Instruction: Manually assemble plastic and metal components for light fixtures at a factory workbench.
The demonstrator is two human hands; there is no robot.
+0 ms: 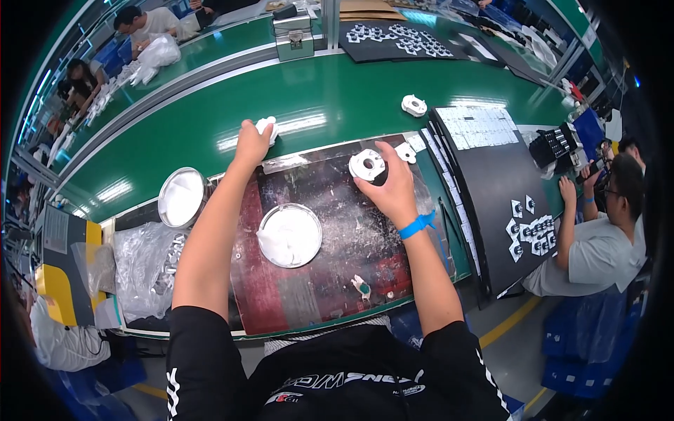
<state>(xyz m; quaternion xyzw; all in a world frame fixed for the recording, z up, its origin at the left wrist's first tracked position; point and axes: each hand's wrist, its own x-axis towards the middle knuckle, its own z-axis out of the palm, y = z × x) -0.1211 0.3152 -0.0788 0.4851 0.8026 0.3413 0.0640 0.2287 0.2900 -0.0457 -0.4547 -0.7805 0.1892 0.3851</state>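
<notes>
My left hand (251,146) reaches out to the far edge of the work board, its fingers closed on a small white plastic part (267,125); much of that part is hidden by the hand. Between the thumb and fingers of my right hand (394,188) is a round white plastic housing (363,167) with a hole in its middle, held above the board. Beside the right fingers lies a flat white piece (406,153). Between my forearms a round tin (319,245) of white paste stands on the stained dark red board (337,281). Another similar white housing (414,106) rests on the green bench.
A second tin (202,214) of white paste and a clear plastic bag (140,254) with small metal pieces are at the left. Stacked black sheets (484,182) with small parts on them stand at the right. A co-worker (597,231) sits beyond them. A metal box (293,38) stands at the back.
</notes>
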